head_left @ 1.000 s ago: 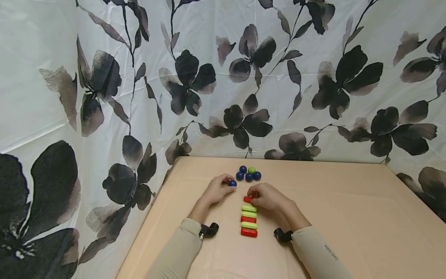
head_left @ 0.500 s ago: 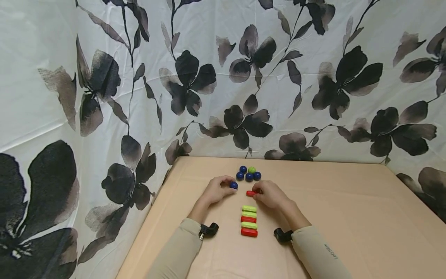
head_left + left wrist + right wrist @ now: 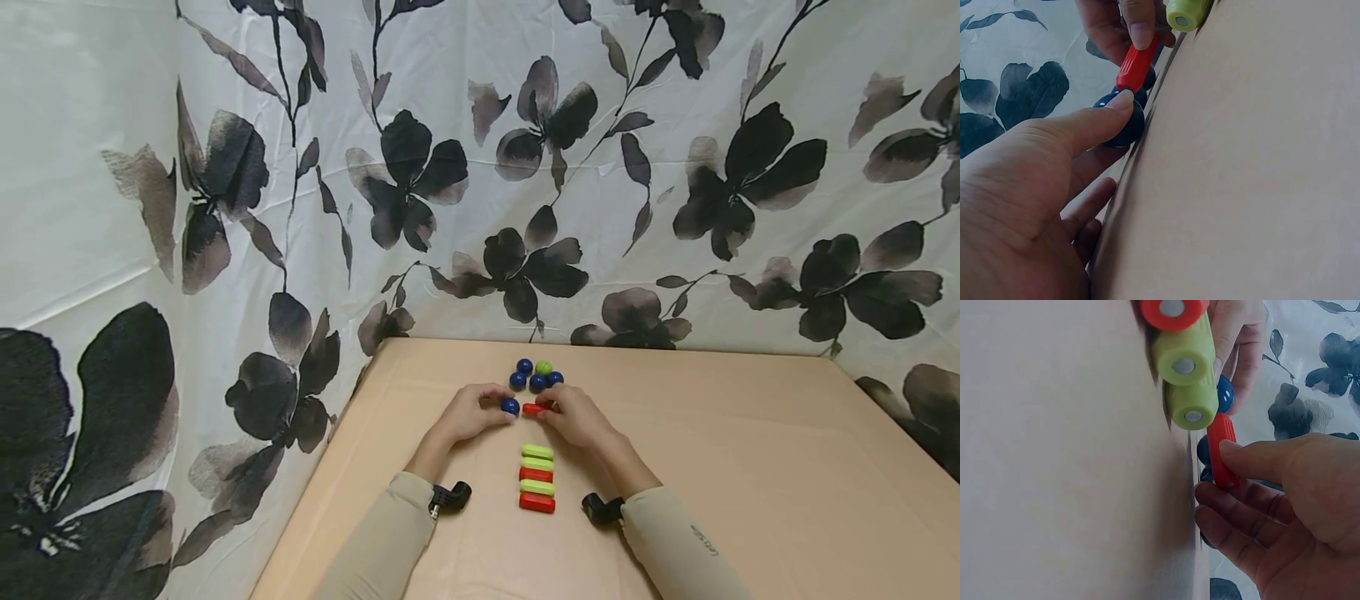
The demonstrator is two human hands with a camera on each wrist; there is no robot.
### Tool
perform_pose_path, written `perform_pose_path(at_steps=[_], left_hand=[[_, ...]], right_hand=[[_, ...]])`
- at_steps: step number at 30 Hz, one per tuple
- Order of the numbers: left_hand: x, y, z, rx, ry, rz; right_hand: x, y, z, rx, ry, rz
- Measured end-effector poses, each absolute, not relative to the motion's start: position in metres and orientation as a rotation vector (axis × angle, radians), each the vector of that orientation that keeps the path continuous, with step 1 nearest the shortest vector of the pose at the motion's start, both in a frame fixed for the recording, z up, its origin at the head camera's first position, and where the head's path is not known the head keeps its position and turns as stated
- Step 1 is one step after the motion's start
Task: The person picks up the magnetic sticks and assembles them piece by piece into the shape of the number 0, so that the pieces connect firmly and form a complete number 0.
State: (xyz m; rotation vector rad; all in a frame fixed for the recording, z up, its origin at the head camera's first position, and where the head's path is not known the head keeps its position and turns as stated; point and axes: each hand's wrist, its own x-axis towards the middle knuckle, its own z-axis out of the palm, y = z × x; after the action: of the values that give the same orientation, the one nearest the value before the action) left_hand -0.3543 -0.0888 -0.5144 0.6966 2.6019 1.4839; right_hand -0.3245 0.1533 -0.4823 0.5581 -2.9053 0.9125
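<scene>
Tan tabletop (image 3: 750,467), row of five rods (image 3: 536,475), four blue balls (image 3: 537,384), green ball (image 3: 543,367)

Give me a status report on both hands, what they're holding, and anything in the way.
Left hand pinches blue ball. Right hand pinches red stick, its end close to the ball, contact unclear. Nothing visible between ball and stick.

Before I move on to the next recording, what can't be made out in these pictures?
Head view: the right end of the held red rod, hidden by the right hand.
Head view: the lettering on the right sleeve, too small to read.
Left wrist view: part of the held blue ball, covered by the left hand.
Left wrist view: the yellow-green rod's far end, cut off by the top edge.
</scene>
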Motion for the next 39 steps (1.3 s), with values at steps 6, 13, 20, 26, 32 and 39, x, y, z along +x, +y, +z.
perform_pose_path(at_steps=[6, 13, 20, 26, 32, 39], left_hand=[[-0.353, -0.089, -0.514, 0.706, 2.597, 1.498], [-0.353, -0.090, -0.515, 0.705, 2.594, 1.510], [-0.353, -0.091, -0.514, 0.691, 2.600, 1.504], [-0.354, -0.090, -0.515, 0.711, 2.595, 1.520], [-0.354, -0.089, -0.516, 0.701, 2.585, 1.512], [-0.354, -0.089, -0.517, 0.687, 2.602, 1.483]], right_hand=[[-0.326, 0.152, -0.484, 0.558, -2.900, 0.930], [-0.327, 0.151, -0.484, 0.552, -2.916, 0.939], [-0.328, 0.157, -0.480, 0.522, -2.937, 1.029], [-0.333, 0.173, -0.475, 0.419, -2.893, 1.123], [-0.344, 0.183, -0.474, 0.350, -2.859, 1.126], [-0.364, 0.190, -0.483, 0.435, -2.811, 1.032]])
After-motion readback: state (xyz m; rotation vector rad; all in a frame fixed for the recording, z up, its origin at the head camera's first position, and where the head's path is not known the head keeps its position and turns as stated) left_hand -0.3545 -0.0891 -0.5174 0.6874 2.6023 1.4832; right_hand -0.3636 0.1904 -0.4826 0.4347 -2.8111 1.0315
